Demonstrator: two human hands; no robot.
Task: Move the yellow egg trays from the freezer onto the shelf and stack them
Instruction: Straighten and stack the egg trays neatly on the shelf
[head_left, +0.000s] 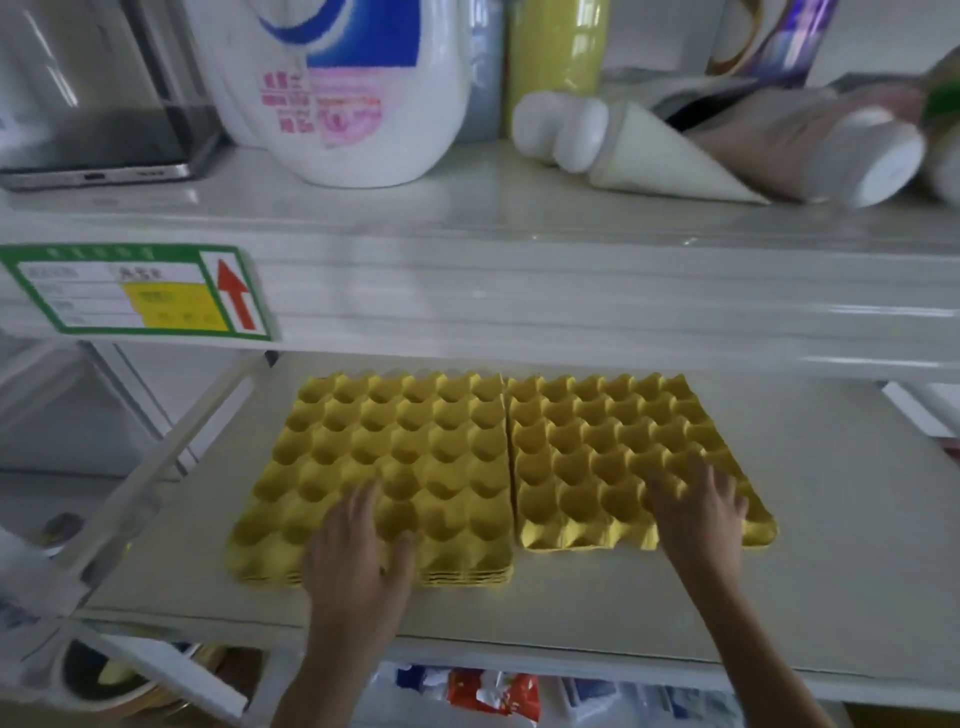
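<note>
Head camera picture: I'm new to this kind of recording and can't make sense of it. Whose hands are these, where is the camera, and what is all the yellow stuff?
The one picture comes from a wide-angle camera worn on a person's head, looking forward and down, so the two bare hands belong to the wearer. There is no machine here.

The person faces a pale shelf. On it, two lots of yellow egg trays lie side by side, edges nearly touching. The left stack shows several layered edges at its front, so it is a pile. How many trays the right stack holds is hard to tell.

The left hand lies flat on the left stack's front, and the right hand rests spread on the right one. Neither grips anything; they seem to press or steady.

On the shelf above stand a white detergent jug and other bottles.
</note>
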